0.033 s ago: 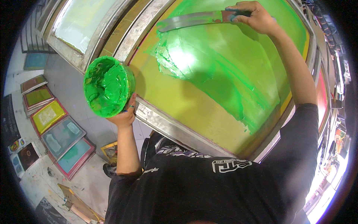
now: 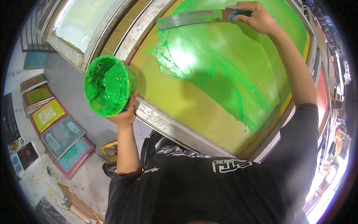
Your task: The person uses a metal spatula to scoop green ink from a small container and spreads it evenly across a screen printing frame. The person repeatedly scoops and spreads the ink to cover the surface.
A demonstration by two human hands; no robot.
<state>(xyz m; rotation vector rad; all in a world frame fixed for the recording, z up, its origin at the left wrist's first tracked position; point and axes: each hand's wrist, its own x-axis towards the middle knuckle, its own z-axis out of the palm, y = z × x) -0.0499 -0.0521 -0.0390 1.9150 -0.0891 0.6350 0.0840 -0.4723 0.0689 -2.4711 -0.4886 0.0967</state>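
Observation:
My left hand [image 2: 125,115] grips a round tub [image 2: 128,89] from below and beside its near edge. Its mouth is tilted toward me, showing thick bright green ink [image 2: 115,84] smeared inside and over the rim. In my right hand [image 2: 257,16], fingers wrapped round the dark handle, is an ink spatula [image 2: 190,19]. Its long metal blade lies low over the far left part of a large framed printing screen [image 2: 179,106], tip near the left frame bar. Whether the blade touches the mesh I cannot tell. Wet green ink [image 2: 220,87] spreads in a diagonal band across the yellowish mesh.
Another metal-framed screen [image 2: 80,26] with a pale mesh stands at the far left. Several smaller framed screens [image 2: 63,136] lean in a row on the left, by the grey tiled floor [image 2: 71,80]. A red screen [image 2: 321,87] shows at the right edge.
The spatula's blade tip has shifted very slightly away from me. Both hands keep their holds, and the tub is almost unmoved.

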